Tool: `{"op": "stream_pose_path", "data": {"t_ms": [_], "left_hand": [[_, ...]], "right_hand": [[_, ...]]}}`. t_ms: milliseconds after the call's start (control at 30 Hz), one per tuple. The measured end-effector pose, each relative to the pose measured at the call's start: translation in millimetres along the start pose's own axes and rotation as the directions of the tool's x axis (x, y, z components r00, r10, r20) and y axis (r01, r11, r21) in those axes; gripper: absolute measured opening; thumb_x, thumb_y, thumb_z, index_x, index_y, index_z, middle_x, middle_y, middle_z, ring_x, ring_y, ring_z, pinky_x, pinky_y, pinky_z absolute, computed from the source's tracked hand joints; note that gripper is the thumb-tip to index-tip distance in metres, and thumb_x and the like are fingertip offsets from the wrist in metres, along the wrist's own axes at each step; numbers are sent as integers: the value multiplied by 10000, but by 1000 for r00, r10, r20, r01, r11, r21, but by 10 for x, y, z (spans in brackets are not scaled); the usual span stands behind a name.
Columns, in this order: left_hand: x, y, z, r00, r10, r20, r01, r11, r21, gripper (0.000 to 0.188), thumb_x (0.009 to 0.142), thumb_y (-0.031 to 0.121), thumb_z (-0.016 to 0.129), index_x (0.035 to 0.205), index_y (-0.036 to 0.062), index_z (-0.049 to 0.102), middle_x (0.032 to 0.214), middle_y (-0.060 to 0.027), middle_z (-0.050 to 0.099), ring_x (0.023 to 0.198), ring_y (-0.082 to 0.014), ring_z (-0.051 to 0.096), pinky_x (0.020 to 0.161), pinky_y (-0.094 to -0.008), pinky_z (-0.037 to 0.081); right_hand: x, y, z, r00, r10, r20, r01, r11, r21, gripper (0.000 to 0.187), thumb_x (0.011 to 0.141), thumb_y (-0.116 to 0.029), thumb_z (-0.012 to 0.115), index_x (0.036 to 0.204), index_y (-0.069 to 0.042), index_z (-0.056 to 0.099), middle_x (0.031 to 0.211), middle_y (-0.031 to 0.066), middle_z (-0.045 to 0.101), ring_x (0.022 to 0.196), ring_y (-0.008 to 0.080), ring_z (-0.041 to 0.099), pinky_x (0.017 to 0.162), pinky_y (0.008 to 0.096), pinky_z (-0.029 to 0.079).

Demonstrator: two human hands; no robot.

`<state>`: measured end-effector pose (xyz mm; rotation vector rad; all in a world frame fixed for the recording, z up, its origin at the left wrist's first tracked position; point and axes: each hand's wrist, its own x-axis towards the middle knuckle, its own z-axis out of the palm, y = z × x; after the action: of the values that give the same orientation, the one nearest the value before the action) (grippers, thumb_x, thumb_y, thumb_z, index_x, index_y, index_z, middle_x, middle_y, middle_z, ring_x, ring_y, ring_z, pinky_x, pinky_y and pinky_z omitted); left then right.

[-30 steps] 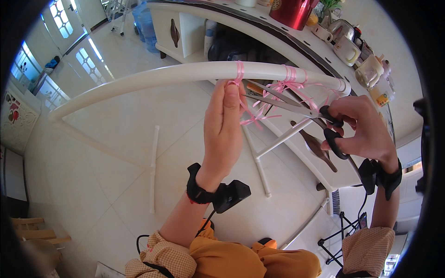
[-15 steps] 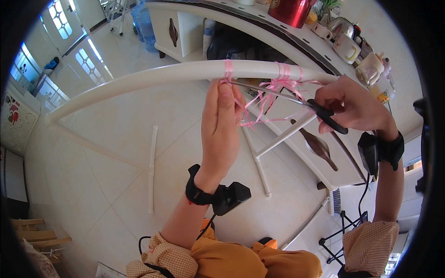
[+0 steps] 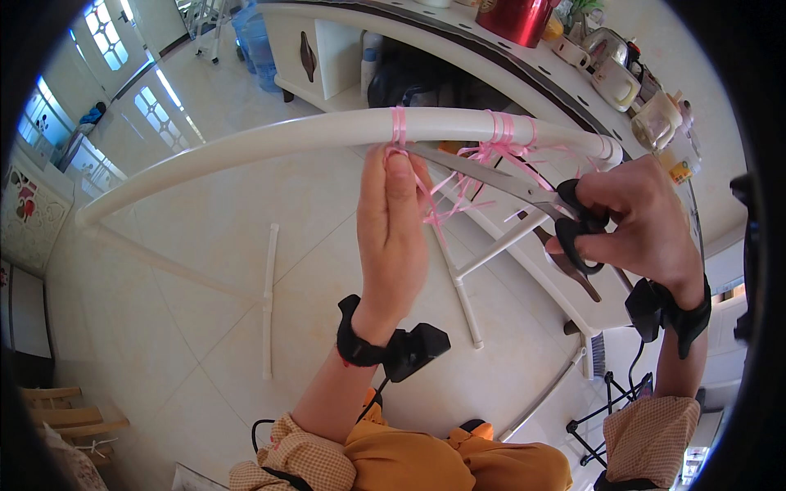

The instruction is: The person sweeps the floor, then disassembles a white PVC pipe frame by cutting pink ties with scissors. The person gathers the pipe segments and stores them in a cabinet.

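Observation:
A white pipe frame (image 3: 270, 129) arches across in front of me. Pink ribbon (image 3: 399, 123) is wrapped round its top bar, and further right a second cluster of pink ribbon (image 3: 508, 150) hangs in loose ends. My left hand (image 3: 395, 221) pinches the ribbon just under the bar, thumb toward me. In my right hand (image 3: 643, 217) are scissors (image 3: 499, 175) with black handles, my fingers through the loops. Their blades point left, and the tips reach the ribbon by my left fingertips. The exact contact there is hidden.
Behind the frame stands a white cabinet (image 3: 332, 69) with dark handles. On its top are a red container (image 3: 514, 20) and a white pitcher (image 3: 614, 83). Blue water bottles (image 3: 260, 53) stand at the far left. A wooden chair (image 3: 74, 421) is at the lower left, a black folding stand (image 3: 602, 417) lower right.
The scissors have turned flatter toward me, showing both handle loops and broader blades. My right hand has shifted slightly right and down. The left hand keeps its pinch on the ribbon.

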<state>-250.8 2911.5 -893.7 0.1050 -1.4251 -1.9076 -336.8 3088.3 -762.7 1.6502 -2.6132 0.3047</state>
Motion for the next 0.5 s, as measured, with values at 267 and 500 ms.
{"op": "stream_pose_path", "data": {"t_ms": [267,500], "left_hand": [[119,25,-280,979,130,159,-166,956,243,246,976,166,367,1133,17,484,737,-8,439,628,-83,353,572,-219,310],[92,-24,-204,986,115,122,-130,984,125,272,971,165,379,1169,0,469,784,-16,457,674,-82,391,603,-218,341]], "right_hand": [[-1,197,118,999,-50,-8,50,998,41,292,541,-157,773,585,-36,511,495,39,448,426,142,404,412,250,270],[-9,175,186,996,-79,-44,82,995,59,311,520,-208,771,573,-39,516,474,28,439,420,144,399,421,260,265]]}}
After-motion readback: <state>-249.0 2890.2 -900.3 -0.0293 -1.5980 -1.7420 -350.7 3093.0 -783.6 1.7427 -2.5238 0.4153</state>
